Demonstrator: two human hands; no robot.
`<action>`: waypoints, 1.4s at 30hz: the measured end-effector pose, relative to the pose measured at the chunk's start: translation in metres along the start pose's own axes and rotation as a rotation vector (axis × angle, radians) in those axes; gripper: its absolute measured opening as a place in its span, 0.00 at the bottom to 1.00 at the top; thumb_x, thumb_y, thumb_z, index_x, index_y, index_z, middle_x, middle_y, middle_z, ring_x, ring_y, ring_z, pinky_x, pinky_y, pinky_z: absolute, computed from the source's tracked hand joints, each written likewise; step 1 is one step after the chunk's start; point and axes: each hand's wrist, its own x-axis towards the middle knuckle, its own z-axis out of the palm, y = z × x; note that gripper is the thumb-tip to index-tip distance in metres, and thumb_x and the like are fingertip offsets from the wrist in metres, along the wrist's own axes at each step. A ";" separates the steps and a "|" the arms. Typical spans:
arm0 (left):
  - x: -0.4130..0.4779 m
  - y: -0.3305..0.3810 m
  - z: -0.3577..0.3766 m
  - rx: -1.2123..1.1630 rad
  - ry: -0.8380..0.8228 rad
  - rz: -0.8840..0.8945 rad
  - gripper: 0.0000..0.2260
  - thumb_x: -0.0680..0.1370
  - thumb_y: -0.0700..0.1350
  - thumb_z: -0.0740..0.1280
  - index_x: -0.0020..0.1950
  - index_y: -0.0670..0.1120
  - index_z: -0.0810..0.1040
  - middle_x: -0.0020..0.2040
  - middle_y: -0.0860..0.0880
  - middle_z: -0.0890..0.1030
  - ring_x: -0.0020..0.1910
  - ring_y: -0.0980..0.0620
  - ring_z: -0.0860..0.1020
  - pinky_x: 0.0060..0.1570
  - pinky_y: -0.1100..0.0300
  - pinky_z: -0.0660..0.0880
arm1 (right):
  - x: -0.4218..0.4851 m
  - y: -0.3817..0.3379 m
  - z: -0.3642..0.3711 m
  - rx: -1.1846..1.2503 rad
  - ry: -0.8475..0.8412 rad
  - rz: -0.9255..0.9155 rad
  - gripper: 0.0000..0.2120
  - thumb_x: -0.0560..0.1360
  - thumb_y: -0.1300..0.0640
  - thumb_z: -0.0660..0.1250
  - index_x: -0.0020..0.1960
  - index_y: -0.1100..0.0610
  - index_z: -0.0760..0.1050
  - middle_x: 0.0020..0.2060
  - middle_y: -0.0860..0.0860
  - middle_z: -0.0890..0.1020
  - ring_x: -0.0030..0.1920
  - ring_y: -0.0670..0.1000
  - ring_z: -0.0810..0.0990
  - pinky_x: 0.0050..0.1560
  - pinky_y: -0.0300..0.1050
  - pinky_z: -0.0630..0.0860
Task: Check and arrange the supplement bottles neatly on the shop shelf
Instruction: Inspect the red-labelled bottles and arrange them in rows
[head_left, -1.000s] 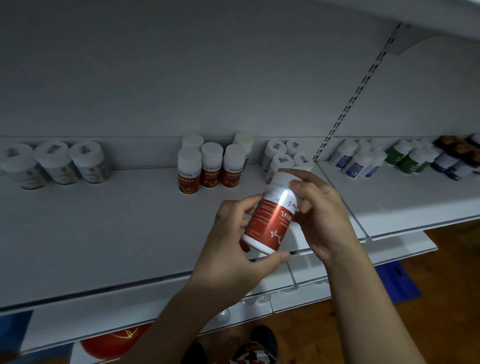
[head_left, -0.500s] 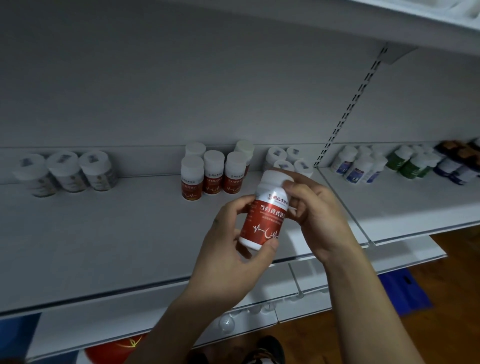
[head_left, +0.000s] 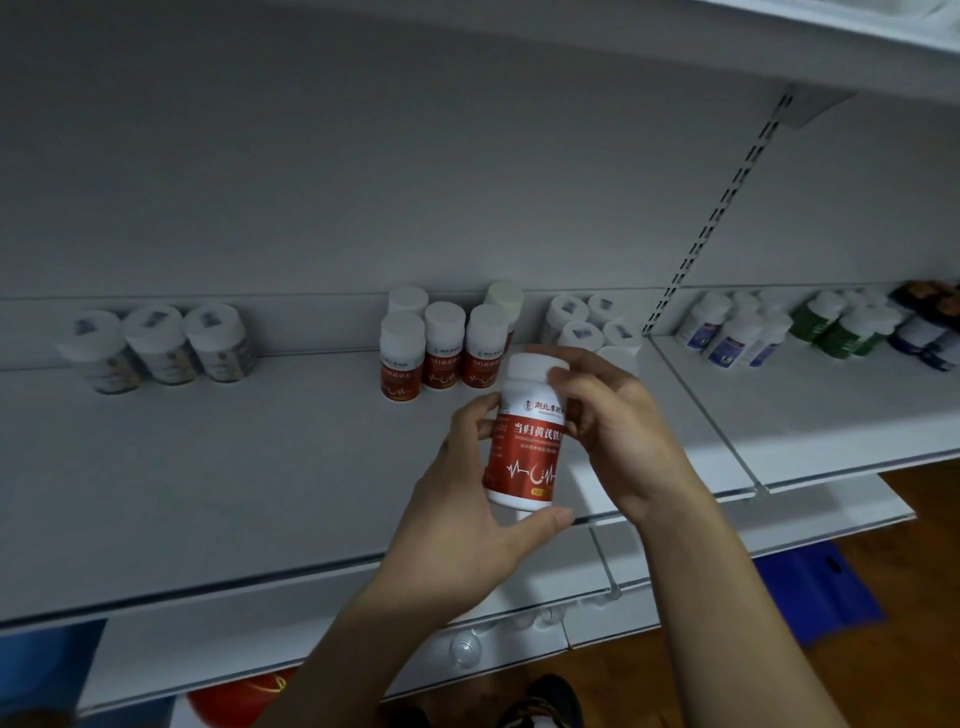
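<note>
A white bottle with a red label (head_left: 524, 447) stands nearly upright in the air in front of the white shelf (head_left: 234, 467), label facing me. My left hand (head_left: 467, 525) grips its lower part, thumb under the base. My right hand (head_left: 618, 431) grips its upper right side, fingertips on the white cap. Behind it, a group of matching red-label bottles (head_left: 441, 348) stands at the back of the shelf.
Three pale-label bottles (head_left: 161, 345) stand at the back left. White bottles with printed caps (head_left: 587, 322) sit right of the red group. The neighbouring shelf bay holds blue-label (head_left: 732, 335), green (head_left: 841, 325) and dark bottles (head_left: 930, 327). A lower shelf (head_left: 519, 634) and wooden floor lie below.
The held bottle has been turned from tilted to nearly upright, its label now facing me. Both hands kept hold of it. The view tilted upward slightly.
</note>
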 end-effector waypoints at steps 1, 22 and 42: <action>0.000 0.000 -0.001 0.001 0.003 0.001 0.42 0.65 0.56 0.79 0.70 0.67 0.55 0.64 0.67 0.69 0.57 0.63 0.76 0.57 0.58 0.77 | 0.001 0.001 0.000 -0.002 -0.002 -0.001 0.12 0.77 0.63 0.63 0.59 0.59 0.79 0.53 0.59 0.84 0.52 0.56 0.81 0.52 0.48 0.75; -0.005 -0.004 -0.018 0.142 0.144 0.037 0.37 0.69 0.57 0.75 0.72 0.65 0.58 0.59 0.64 0.66 0.57 0.71 0.68 0.46 0.74 0.70 | 0.007 -0.001 0.016 0.073 -0.042 0.033 0.15 0.73 0.55 0.66 0.57 0.58 0.79 0.49 0.54 0.85 0.48 0.51 0.83 0.44 0.42 0.79; -0.012 0.008 -0.029 -0.085 0.194 0.029 0.29 0.70 0.48 0.77 0.60 0.66 0.63 0.55 0.61 0.74 0.51 0.68 0.75 0.45 0.76 0.71 | 0.025 -0.017 0.023 0.197 -0.373 -0.015 0.29 0.58 0.46 0.82 0.55 0.56 0.82 0.54 0.55 0.82 0.52 0.55 0.81 0.49 0.49 0.80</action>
